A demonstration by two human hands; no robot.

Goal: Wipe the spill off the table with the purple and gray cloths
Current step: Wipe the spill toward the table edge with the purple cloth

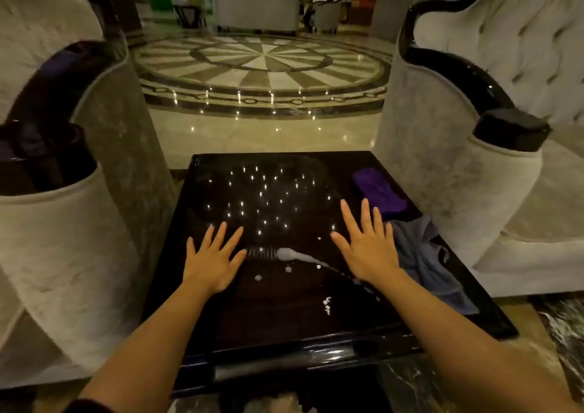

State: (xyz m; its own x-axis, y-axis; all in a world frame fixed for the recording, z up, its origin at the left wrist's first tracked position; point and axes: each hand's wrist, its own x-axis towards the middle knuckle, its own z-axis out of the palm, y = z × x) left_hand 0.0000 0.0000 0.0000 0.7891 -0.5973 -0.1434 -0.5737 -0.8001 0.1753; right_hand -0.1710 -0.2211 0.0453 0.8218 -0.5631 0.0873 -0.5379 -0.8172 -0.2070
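A glossy black table (221, 324) fills the lower middle of the view. A whitish spill (292, 254) lies between my hands as a blob with a thin trail running right, plus small drops nearer me. My left hand (211, 259) is spread flat over the table, left of the spill, holding nothing. My right hand (366, 245) is spread flat to the right of it, also holding nothing. A folded purple cloth (379, 193) lies at the table's far right. A crumpled gray cloth (425, 261) lies just right of my right hand, partly behind my forearm.
Two pale upholstered armchairs with black trim flank the table, one on the left (63, 248) and one on the right (458, 166). Polished marble floor (262, 131) with a round pattern stretches beyond the table's far edge. Ceiling lights reflect on the tabletop.
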